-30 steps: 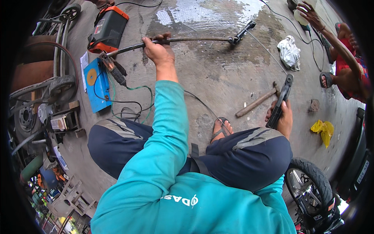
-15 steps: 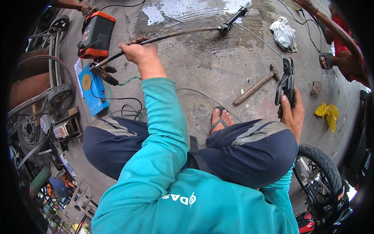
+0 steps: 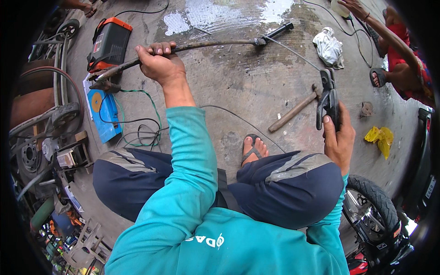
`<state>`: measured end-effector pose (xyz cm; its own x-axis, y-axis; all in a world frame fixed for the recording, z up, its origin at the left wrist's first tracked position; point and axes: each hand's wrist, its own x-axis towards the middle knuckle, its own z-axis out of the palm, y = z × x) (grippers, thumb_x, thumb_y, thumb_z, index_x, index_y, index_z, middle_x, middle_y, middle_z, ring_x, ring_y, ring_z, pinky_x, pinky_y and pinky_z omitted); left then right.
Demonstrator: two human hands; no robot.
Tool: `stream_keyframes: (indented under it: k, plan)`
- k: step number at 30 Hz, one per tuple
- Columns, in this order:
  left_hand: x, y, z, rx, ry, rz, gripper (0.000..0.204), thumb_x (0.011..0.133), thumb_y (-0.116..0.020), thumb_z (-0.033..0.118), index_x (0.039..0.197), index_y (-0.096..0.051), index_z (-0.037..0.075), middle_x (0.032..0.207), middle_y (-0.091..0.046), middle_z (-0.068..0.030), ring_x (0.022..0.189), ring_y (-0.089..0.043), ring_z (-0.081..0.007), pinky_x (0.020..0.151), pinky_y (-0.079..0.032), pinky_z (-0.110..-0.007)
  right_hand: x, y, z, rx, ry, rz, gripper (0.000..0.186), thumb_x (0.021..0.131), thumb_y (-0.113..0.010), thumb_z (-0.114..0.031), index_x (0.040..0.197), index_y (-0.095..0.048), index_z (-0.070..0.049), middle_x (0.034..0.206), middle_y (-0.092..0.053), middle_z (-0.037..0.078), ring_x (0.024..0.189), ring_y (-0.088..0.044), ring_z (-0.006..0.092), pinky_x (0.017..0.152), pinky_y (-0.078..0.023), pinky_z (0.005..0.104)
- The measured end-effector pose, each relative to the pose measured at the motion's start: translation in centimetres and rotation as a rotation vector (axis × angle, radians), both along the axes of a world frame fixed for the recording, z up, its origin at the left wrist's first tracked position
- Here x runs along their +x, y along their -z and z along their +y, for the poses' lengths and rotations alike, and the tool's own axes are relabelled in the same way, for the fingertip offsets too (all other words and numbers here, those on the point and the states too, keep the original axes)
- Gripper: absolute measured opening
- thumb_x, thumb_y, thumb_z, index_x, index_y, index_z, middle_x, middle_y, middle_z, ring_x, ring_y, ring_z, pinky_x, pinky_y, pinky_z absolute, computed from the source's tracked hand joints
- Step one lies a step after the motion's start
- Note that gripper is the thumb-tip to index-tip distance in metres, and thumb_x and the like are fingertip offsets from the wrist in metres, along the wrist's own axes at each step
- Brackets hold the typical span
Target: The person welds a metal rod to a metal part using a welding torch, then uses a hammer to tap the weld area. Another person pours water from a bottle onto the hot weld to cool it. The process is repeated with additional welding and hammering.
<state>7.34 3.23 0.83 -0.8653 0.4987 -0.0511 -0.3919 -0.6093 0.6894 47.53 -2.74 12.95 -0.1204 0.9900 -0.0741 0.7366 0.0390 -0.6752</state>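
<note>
Rod [image 3: 293, 53] slants up-left from the holder [image 3: 331, 93] my right hand [image 3: 340, 135] clasps, toward the bar [image 3: 215, 43] my left hand [image 3: 160, 66] grips.

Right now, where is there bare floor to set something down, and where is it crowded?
Widest: the floor between left hand, bar and hammer. A smaller patch lies between rag, holder and brown scrap. Crowded: the left, where machine and blue case sit near coiled cables.
</note>
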Motion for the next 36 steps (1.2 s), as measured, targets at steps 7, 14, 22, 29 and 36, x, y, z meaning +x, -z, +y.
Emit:
stream_keyframes:
  k: [7, 14, 22, 29, 36]
  plan:
    - [1.6, -1.6, 0.4, -0.014, 0.010, 0.076, 0.034, 0.104, -0.047, 0.036, 0.078, -0.043, 0.015, 0.064, -0.040, 0.0004, 0.058, -0.042, -0.0167, 0.068, -0.046, -0.043, -0.8, 0.4, 1.1, 0.166, -0.184, -0.078, 0.047, 0.099, -0.059, -0.010, 0.143, -0.051, 0.007, 0.118, -0.069, 0.029, 0.110, -0.070, 0.0411, 0.094, -0.052, 0.0405]
    - [2.5, -2.4, 0.4, -0.018, -0.023, 0.067, 0.035, 0.106, -0.047, 0.034, 0.077, -0.042, 0.014, 0.062, -0.041, 0.0002, 0.055, -0.043, -0.0148, 0.064, -0.046, -0.039, -1.4, -0.4, 1.6, 0.135, -0.191, -0.141, 0.048, 0.099, -0.058, -0.010, 0.143, -0.050, 0.007, 0.118, -0.068, 0.030, 0.110, -0.068, 0.0436, 0.095, -0.051, 0.0424]
    - [2.9, -2.5, 0.0, -0.046, -0.020, 0.074, 0.040, 0.107, -0.047, 0.037, 0.074, -0.041, 0.016, 0.060, -0.037, 0.0010, 0.054, -0.040, -0.0141, 0.065, -0.046, -0.039, -1.5, 0.0, 1.8, 0.114, -0.199, -0.140, 0.048, 0.099, -0.058, -0.010, 0.143, -0.049, 0.007, 0.117, -0.067, 0.032, 0.109, -0.067, 0.0452, 0.093, -0.052, 0.0440]
    - [2.8, -2.7, 0.1, -0.042, -0.048, 0.075, 0.039, 0.107, -0.050, 0.036, 0.075, -0.041, 0.016, 0.060, -0.039, 0.0016, 0.053, -0.042, -0.0130, 0.062, -0.047, -0.038, -1.6, 0.0, 1.7, 0.099, -0.189, -0.132, 0.049, 0.099, -0.058, -0.011, 0.144, -0.049, 0.007, 0.121, -0.065, 0.032, 0.111, -0.066, 0.0465, 0.096, -0.051, 0.0451]
    - [3.1, -2.8, 0.4, -0.042, -0.053, 0.083, 0.041, 0.107, -0.051, 0.037, 0.074, -0.040, 0.016, 0.058, -0.040, 0.0023, 0.052, -0.043, -0.0116, 0.060, -0.048, -0.036, -1.5, 0.8, 1.8, 0.059, -0.178, -0.137, 0.049, 0.099, -0.058, -0.012, 0.143, -0.049, 0.007, 0.124, -0.064, 0.032, 0.114, -0.064, 0.0466, 0.098, -0.050, 0.0454]
